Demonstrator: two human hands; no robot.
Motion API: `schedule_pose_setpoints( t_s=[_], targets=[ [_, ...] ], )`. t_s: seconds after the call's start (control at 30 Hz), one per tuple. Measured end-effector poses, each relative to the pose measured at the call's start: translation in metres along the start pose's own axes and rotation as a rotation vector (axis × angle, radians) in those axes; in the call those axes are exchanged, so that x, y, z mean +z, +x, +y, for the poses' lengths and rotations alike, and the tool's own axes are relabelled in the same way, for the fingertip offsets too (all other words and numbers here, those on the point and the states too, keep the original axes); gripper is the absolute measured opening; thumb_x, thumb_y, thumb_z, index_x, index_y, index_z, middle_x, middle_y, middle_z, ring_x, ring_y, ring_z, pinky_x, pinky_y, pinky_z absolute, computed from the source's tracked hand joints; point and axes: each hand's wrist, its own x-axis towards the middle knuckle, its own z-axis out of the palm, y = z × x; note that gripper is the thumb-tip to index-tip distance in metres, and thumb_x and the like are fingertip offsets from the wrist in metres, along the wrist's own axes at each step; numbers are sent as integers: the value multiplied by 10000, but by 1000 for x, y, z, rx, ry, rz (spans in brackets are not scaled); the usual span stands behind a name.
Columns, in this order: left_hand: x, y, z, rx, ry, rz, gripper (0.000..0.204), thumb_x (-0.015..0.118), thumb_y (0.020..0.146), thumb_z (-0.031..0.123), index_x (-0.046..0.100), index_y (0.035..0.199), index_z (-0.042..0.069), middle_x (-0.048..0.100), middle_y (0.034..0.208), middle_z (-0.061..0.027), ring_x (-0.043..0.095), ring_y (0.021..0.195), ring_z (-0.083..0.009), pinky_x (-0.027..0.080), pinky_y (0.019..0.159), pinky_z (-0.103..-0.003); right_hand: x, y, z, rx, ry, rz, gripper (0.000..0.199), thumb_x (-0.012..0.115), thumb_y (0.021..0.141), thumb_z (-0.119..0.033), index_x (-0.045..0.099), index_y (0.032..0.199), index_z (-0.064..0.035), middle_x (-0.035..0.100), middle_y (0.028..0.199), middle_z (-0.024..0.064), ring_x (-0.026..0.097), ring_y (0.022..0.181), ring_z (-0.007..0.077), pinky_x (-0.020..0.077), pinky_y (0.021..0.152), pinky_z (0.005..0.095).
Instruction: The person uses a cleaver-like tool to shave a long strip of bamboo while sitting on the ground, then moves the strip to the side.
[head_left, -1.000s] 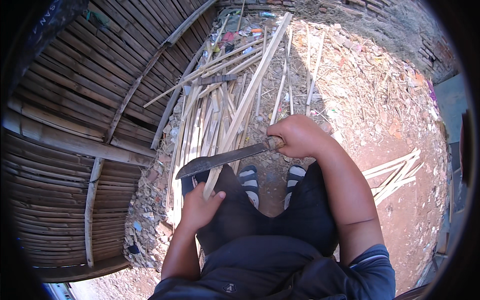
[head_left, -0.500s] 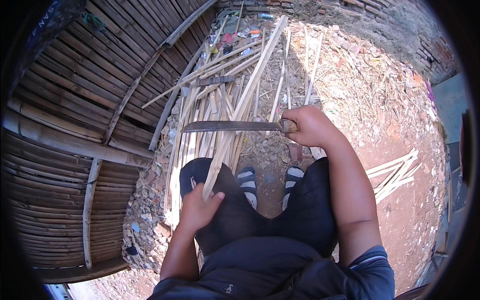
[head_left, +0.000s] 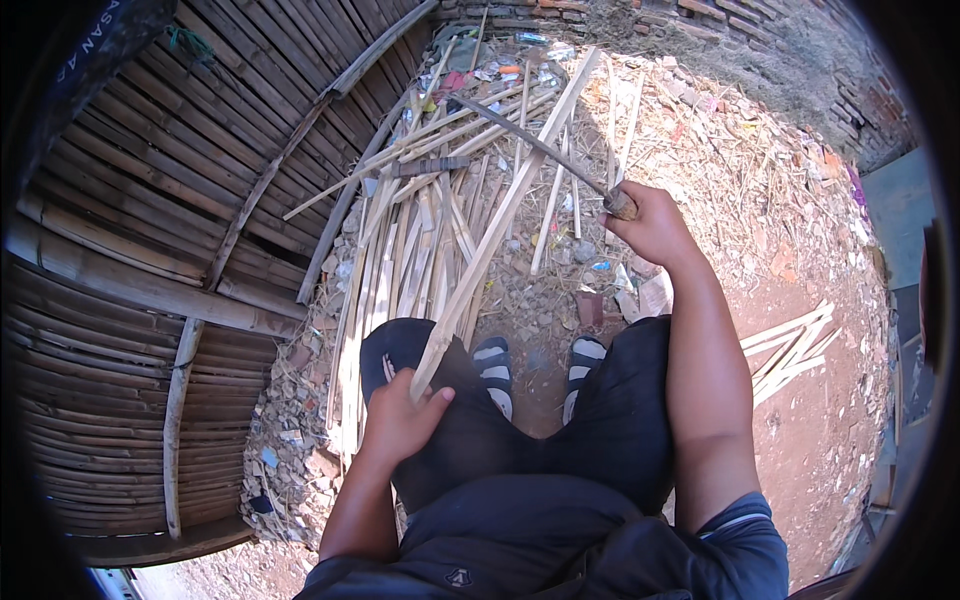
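Note:
A long pale bamboo strip slants from my left thigh up and away to the right. My left hand is closed round its near end, beside the knee. In my right hand is the wooden handle of a machete. Its long dark blade points away to the left and crosses the strip's far half, seen nearly edge-on. Whether the blade touches the strip there I cannot tell. Under the strip's left side lies a heap of split bamboo strips.
A short dark wooden piece lies across the heap. A bamboo wall stands at my left, and a brick wall at the far right. More cut strips lie on the ground at right. Rubble and litter cover the ground ahead.
My right hand has moved the machete away from me and slightly right, turning the blade from level to slanting. The bamboo strip's far end has swung a little right; my left hand stays by the knee.

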Motion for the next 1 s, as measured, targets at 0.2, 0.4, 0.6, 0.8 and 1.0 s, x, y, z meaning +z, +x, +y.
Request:
schedule_pose_setpoints(
  t_s=[0.2,0.4,0.6,0.8,1.0],
  targets=[
    [1,-4,0,15,35,31,437,837,920,392,659,957,-5,738,823,-205,759,820,-418,592,754,-473,20,-19,-56,-333,-272,-405,352,837,814,-232,743,1124,-96,756,994,210,727,973,439,581,847,526],
    [-1,-5,5,-12,62,19,440,839,917,399,654,945,0,735,806,-198,757,812,-423,590,741,-477,18,-17,-55,-331,-246,-422,362,841,812,-239,744,1133,-103,756,989,213,723,973,437,579,848,530],
    [3,-1,6,21,76,20,443,836,919,409,657,943,5,732,797,-198,758,810,-421,590,735,-481,-4,-3,-14,24,-84,-26,330,865,861,-274,717,1016,-24,708,863,223,678,801,412,532,754,465],
    [7,-2,-2,79,40,77,430,859,920,357,621,895,-1,623,665,-106,643,620,-217,513,629,-370,17,-19,-49,-254,-217,-343,380,828,817,-227,752,1161,-85,759,1003,226,724,1013,438,577,875,532],
    [3,-4,1,18,60,36,450,824,928,417,653,945,2,746,837,-207,760,835,-426,590,756,-485,29,-28,-77,-394,-269,-456,320,814,786,-192,738,1081,-92,754,981,211,726,988,430,582,856,538]
  ],
)
